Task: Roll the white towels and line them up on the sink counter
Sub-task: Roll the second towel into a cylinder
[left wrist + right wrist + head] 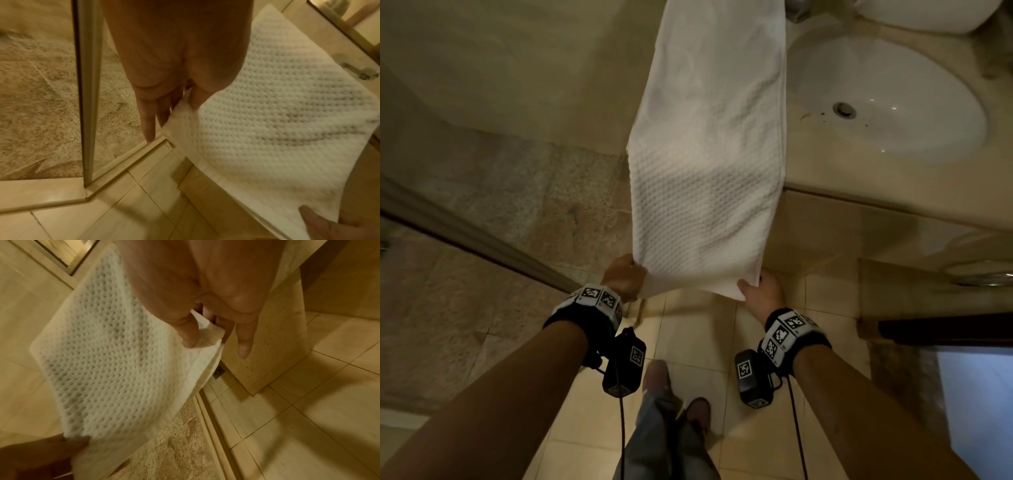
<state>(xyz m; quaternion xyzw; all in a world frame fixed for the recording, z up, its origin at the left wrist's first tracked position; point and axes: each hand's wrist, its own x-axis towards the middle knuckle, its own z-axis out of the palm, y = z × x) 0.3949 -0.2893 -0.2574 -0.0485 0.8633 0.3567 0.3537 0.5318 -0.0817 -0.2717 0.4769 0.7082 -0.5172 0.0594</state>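
A long white waffle-weave towel (709, 164) lies folded lengthwise across the sink counter (835, 185), its near end hanging out past the counter's front edge. My left hand (625, 277) pinches the near left corner of the towel (267, 129) between thumb and fingers. My right hand (760, 289) pinches the near right corner of the towel (115, 369), thumb on top. Both hands hold the near end stretched in the air, level with the counter's front.
A white oval basin (887, 99) with a metal drain sits right of the towel. More white cloth (931, 13) lies at the back right. A glass shower door with a metal frame (89, 97) stands to the left. Tiled floor lies below.
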